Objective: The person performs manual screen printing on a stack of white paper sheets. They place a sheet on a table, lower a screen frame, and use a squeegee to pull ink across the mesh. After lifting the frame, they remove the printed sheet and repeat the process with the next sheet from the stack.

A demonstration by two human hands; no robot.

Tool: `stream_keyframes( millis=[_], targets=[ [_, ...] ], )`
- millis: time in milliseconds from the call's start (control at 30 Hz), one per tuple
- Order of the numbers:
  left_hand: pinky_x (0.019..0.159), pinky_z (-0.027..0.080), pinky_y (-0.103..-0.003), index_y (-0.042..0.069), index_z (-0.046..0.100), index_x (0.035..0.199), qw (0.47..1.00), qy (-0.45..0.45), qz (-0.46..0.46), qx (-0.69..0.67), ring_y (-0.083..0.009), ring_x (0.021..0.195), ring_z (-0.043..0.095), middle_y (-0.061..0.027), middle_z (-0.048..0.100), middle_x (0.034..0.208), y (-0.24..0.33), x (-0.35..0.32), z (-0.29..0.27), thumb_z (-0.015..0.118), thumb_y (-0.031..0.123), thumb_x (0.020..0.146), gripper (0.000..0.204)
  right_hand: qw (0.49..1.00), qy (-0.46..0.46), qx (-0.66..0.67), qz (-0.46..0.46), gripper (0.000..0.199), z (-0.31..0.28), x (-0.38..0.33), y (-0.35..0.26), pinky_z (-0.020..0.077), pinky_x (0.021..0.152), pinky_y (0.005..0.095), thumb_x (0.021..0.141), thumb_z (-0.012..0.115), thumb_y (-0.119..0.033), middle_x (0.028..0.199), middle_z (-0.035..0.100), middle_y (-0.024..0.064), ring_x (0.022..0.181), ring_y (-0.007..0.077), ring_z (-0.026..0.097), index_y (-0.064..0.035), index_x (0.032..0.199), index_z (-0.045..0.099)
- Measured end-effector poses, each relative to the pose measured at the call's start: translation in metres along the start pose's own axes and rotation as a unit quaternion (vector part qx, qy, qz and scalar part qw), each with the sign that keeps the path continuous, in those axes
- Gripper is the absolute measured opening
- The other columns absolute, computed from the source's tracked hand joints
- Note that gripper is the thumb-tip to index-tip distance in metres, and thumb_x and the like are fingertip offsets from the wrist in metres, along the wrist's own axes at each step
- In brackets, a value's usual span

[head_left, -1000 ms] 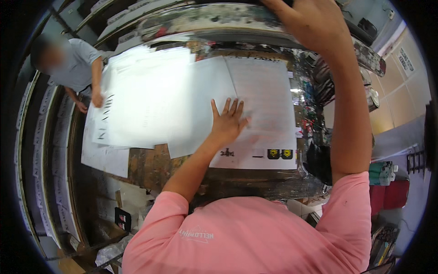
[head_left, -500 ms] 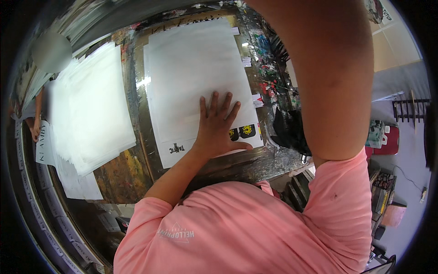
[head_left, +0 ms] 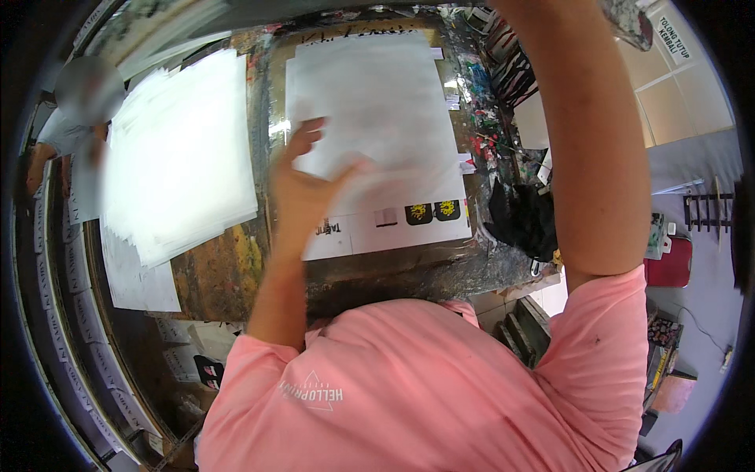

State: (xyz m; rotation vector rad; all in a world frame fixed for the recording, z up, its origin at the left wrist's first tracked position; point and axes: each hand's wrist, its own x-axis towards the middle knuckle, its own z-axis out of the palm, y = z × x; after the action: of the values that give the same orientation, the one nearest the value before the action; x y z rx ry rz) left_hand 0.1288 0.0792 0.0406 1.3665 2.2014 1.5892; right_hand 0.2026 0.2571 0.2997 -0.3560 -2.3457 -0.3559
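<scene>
Head view, looking straight down: the landmark is the paint-crusted work table (head_left: pixel 228 267), and everything hangs off it. On its middle lies a white printed sheet (head_left: pixel 377 118), flat for the most part, with small printed marks along the edge nearest the person. The left hand (head_left: pixel 303 189) is at that sheet's left side, fingers spread and curled, thumb out to the right; the paper seems to lift and curl over the thumb, so I judge the hand is peeling the sheet up, holding it loosely rather than pinching hard. Motion blur keeps that from being certain.

The right arm (head_left: pixel 590 141) rises past the table's right side and leaves the picture at the top; the right hand itself is cut off, so whether it grips anything cannot be told.

How far along? On the table's left side a thick stack of white sheets (head_left: pixel 181 149) is already laid, fanned and untidy. The single sheet has not left the table's middle, so this lift looks only just begun.

Beyond the table's far left corner another person (head_left: pixel 67 134) stands, blurred. A dark rag (head_left: pixel 523 216) lies at the table's right edge, beside smeared paint clutter too small to read.
</scene>
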Motion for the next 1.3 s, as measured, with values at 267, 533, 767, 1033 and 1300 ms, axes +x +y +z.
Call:
stream_keyframes(
  millis=[267, 533, 767, 1033, 1300],
  targets=[
    [0.099, 0.057, -0.039, -0.003, 0.057, 0.147, 0.977, 0.091, -0.143, -0.132, -0.0268, 0.117, 0.067, -0.0141, 0.068, 0.134, 0.01, -0.046, -0.144, 0.101, 0.015, 0.068, 0.093, 0.988, -0.125, 0.083, -0.041, 0.055, 0.0, -0.151, -0.051, 0.044, 0.089, 0.0494, 0.094, 0.072, -0.044, 0.112, 0.061, 0.0157, 0.104, 0.0345, 0.058, -0.0048, 0.131, 0.065],
    [0.112, 0.036, -0.053, 0.001, 0.071, 0.131, 0.945, -0.037, -0.168, 0.277, -0.0345, 0.128, 0.051, -0.0168, 0.06, 0.13, -0.081, -0.139, -0.101, 0.103, 0.058, 0.047, 0.106, 0.883, -0.406, 0.221, 0.084, 0.042, 0.049, -0.263, -0.092, 0.0557, 0.084, 0.0494, 0.089, 0.077, -0.04, 0.105, 0.072, 0.0124, 0.099, 0.0365, 0.068, -0.0104, 0.119, 0.074],
    [0.099, 0.03, -0.049, 0.003, 0.07, 0.135, 0.951, -0.049, -0.096, 0.291, -0.0291, 0.109, 0.051, -0.0083, 0.055, 0.105, -0.098, -0.145, -0.101, 0.098, 0.065, 0.05, 0.108, 0.936, -0.283, 0.206, 0.033, 0.054, 0.104, -0.291, -0.091, 0.0581, 0.09, 0.0488, 0.079, 0.088, -0.032, 0.115, 0.07, 0.0141, 0.103, 0.0364, 0.067, -0.0084, 0.123, 0.07],
    [0.096, 0.027, -0.046, 0.003, 0.069, 0.135, 0.956, -0.067, -0.108, 0.264, -0.0279, 0.107, 0.051, -0.007, 0.056, 0.104, -0.101, -0.142, -0.107, 0.098, 0.064, 0.05, 0.109, 0.955, -0.241, 0.172, 0.03, 0.043, 0.249, -0.178, -0.005, 0.0584, 0.084, 0.0468, 0.082, 0.086, -0.029, 0.107, 0.066, 0.0103, 0.103, 0.0335, 0.066, -0.0105, 0.116, 0.069],
    [0.096, 0.03, -0.046, 0.007, 0.068, 0.143, 0.963, -0.025, -0.064, 0.261, -0.0261, 0.103, 0.053, -0.0056, 0.058, 0.101, -0.097, -0.139, -0.106, 0.094, 0.072, 0.05, 0.116, 0.964, -0.228, 0.14, 0.006, 0.035, 0.346, -0.115, 0.06, 0.0579, 0.082, 0.049, 0.092, 0.076, -0.041, 0.107, 0.068, 0.0098, 0.105, 0.034, 0.067, -0.0113, 0.11, 0.07]
  ],
)
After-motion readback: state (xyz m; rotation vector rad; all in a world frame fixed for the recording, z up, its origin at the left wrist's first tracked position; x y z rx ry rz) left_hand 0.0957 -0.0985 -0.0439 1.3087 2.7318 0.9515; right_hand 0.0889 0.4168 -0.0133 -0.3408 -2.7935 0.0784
